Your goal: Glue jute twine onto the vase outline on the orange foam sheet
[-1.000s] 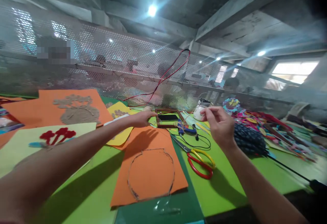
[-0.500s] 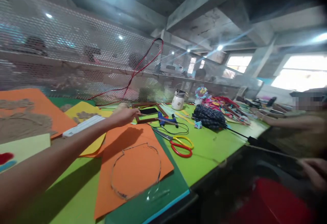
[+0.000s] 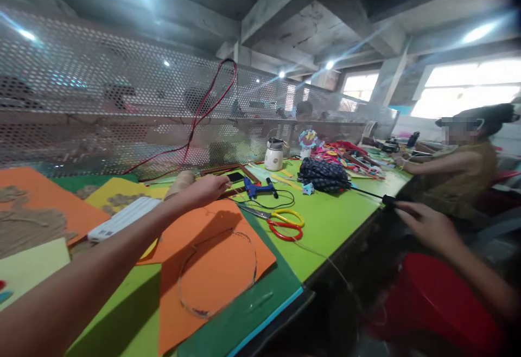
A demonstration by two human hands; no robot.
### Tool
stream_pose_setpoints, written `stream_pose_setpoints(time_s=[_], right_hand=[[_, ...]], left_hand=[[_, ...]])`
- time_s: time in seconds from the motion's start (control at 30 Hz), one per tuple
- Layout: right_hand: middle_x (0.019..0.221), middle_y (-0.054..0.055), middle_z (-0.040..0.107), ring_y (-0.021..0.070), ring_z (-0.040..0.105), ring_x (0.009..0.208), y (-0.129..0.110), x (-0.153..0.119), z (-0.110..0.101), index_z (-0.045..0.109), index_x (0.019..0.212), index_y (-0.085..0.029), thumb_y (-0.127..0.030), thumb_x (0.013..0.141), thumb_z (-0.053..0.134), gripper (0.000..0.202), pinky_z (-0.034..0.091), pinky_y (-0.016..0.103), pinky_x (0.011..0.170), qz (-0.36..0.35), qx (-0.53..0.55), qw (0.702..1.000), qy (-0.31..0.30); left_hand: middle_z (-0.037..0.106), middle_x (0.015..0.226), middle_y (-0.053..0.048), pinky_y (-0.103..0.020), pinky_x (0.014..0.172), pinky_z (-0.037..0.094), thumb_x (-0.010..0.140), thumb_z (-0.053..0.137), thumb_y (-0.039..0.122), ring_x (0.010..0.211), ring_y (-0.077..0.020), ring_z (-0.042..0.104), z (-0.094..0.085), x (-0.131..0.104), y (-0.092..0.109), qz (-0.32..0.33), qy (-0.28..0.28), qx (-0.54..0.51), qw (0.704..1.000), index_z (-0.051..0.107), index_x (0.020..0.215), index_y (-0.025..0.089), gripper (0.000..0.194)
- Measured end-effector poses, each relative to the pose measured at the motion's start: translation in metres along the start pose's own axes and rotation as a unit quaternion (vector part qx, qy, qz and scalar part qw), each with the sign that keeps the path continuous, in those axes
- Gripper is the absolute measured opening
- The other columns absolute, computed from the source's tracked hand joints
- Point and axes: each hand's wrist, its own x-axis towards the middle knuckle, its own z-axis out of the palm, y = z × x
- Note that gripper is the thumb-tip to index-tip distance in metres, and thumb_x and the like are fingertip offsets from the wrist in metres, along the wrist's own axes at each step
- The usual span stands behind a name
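Note:
My left hand (image 3: 214,189) is closed in a pinch on thin twine (image 3: 321,255), above the upper edge of an orange sheet (image 3: 232,213). The twine trails slackly across scissors (image 3: 287,224) with yellow and red handles, then over the table edge. A twine outline (image 3: 255,262) lies on the orange sheet. My right hand (image 3: 427,227) is off the table's edge, fingers stretched toward the black handle (image 3: 388,201) of a folded dark umbrella (image 3: 323,174). Whether its fingertips touch the handle, I cannot tell. Just beyond my left hand lies a blue glue gun (image 3: 258,187).
Behind my left wrist stands a twine roll (image 3: 181,182), with a white box-shaped object (image 3: 124,218) nearby. A white jar (image 3: 274,155) stands near the mesh partition (image 3: 154,140). Another person (image 3: 468,151) sits at the right. A red stool (image 3: 435,303) is below.
My right hand has come up and leftward from the lower right to the umbrella handle. The twine, stretched toward it before, now hangs slack. The view has turned slightly right.

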Motion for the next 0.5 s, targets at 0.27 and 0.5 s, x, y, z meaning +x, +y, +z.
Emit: stream_pose_setpoints(time_s=[0.27,0.5], right_hand=[[0.085,0.004,0.067,0.0170,0.064,0.074,-0.298,0.072,0.151,0.061,0.106,-0.017,-0.029,0.079,0.071,0.031,0.051,0.030,0.068,0.039,0.428,0.807,-0.406],[0.047,-0.011,0.027,0.0056,0.020,0.042,-0.218,0.060,0.093,0.065,0.080,-0.014,-0.049,0.083,0.066,0.035,0.017,0.022,0.042,0.041,0.428,0.780,-0.455]], left_hand=[[0.069,0.073,-0.005,-0.025,0.060,0.036,0.092,0.038,0.044,0.063,-0.0165,0.057,-0.033,-0.019,0.007,-0.023,0.011,0.007,1.000,0.069,0.080,0.021,0.040],[0.067,0.066,-0.003,-0.025,0.058,0.038,0.092,0.032,0.040,0.057,-0.0156,0.056,-0.049,-0.043,-0.029,-0.062,-0.011,-0.028,0.998,0.068,0.084,0.018,0.043]])
